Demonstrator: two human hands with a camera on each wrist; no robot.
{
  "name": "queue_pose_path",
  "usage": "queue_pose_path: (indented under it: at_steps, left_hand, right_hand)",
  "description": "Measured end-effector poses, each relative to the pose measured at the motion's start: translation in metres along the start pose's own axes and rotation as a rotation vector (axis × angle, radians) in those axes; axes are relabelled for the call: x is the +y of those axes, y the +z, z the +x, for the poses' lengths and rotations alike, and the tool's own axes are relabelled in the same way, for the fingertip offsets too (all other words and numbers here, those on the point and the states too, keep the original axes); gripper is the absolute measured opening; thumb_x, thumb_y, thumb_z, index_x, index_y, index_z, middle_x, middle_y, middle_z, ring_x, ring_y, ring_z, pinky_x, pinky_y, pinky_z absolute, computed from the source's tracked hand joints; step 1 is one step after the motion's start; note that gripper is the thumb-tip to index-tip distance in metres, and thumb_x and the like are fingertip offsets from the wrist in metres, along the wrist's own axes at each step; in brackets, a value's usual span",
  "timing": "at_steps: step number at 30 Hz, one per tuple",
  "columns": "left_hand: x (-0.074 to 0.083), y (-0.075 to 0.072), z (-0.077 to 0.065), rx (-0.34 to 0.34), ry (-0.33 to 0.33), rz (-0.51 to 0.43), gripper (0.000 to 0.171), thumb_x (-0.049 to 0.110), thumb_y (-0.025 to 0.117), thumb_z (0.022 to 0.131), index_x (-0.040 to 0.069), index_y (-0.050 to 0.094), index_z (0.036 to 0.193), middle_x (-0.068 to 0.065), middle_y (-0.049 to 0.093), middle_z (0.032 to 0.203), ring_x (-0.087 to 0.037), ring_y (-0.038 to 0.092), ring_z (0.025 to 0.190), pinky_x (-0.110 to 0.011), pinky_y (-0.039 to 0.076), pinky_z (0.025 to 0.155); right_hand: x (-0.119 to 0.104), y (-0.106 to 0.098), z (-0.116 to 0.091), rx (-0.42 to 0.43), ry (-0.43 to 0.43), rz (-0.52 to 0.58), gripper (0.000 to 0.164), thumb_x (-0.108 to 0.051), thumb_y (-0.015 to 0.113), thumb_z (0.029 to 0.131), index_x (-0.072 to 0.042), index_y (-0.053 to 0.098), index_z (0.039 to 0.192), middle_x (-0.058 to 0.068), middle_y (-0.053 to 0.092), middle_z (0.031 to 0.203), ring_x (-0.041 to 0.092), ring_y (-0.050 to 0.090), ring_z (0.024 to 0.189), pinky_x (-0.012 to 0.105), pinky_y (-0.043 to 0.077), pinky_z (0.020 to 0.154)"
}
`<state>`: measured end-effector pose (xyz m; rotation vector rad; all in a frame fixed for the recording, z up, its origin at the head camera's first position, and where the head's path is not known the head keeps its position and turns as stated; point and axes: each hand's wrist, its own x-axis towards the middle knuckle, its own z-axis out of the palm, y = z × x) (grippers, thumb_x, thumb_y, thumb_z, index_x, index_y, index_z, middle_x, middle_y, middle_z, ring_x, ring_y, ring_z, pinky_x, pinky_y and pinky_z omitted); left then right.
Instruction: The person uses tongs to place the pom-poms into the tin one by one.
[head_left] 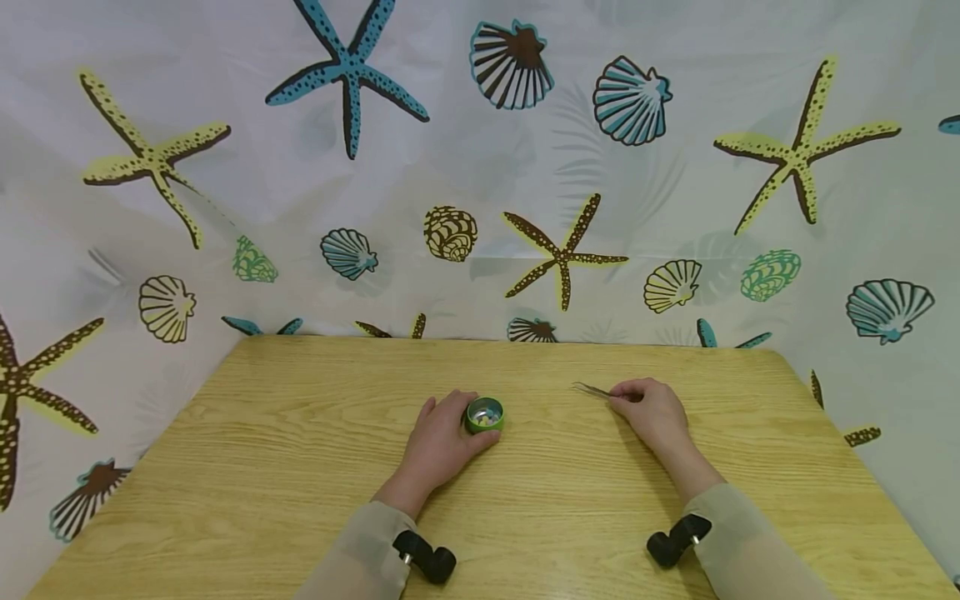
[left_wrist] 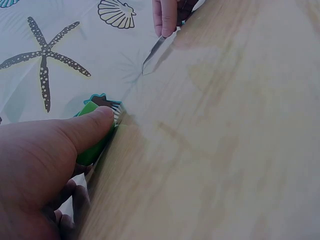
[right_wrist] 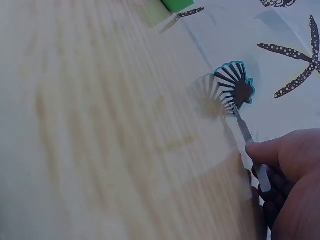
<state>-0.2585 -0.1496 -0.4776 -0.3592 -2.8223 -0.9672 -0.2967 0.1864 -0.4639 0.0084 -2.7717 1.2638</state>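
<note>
My left hand (head_left: 444, 442) grips a small round green tin (head_left: 474, 428), thumb on the near side and fingers round the back. Inside its silvery bowl lie several small yellow, white and bluish bits. In the left wrist view the thumb presses against the green wall of the tin (left_wrist: 89, 153). To the right, my right hand (head_left: 654, 412) pinches a pair of metal tweezers (head_left: 592, 389) between thumb and fingers, the bent tips pointing left toward the tin. The tweezers (right_wrist: 246, 131) show nothing between their tips. A gap of bare tabletop separates the tips from the tin.
Both hands are over a light wood-grain table (head_left: 570, 517). Behind it and at both sides hangs a white cloth (head_left: 420, 167) printed with starfish and shells. A black camera mount sits on each sleeve (head_left: 360, 554).
</note>
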Motion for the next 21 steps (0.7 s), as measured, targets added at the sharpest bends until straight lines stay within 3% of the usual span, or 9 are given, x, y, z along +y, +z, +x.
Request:
queue_pose_path:
  at_steps: [11,15,21]
  left_hand:
    - [-0.001,0.000,0.001,0.004,0.000,-0.005,0.065,0.034,0.089,0.098,0.000,0.064,0.148,-0.015,0.069,0.141,-0.037,0.063,0.136,-0.063,0.020,0.133]
    - [-0.003,-0.001,-0.001,0.001,-0.011,-0.025,0.070,0.035,0.090,0.096,0.001,0.062,0.150,-0.017,0.067,0.146,-0.038,0.059,0.143,-0.062,0.017,0.134]
    - [-0.007,-0.005,-0.002,-0.037,-0.023,-0.042,0.086,0.043,0.087,0.098,0.000,0.049,0.163,-0.022,0.054,0.162,-0.042,0.039,0.159,-0.058,0.014,0.136]
  right_hand:
    - [0.002,0.000,-0.002,-0.023,-0.028,-0.025,0.017,-0.013,0.078,0.104,-0.003,0.082,0.118,0.016,0.074,0.117,0.037,0.069,0.110,0.056,0.055,0.100]
    - [0.000,-0.002,-0.006,-0.057,-0.059,-0.040,0.029,-0.014,0.079,0.103,0.000,0.078,0.129,0.019,0.073,0.123,0.039,0.069,0.117,0.058,0.054,0.106]
    - [-0.005,-0.007,-0.019,-0.109,-0.133,-0.133,0.054,-0.018,0.079,0.104,0.005,0.063,0.150,0.025,0.067,0.139,0.046,0.063,0.132,0.063,0.051,0.112]
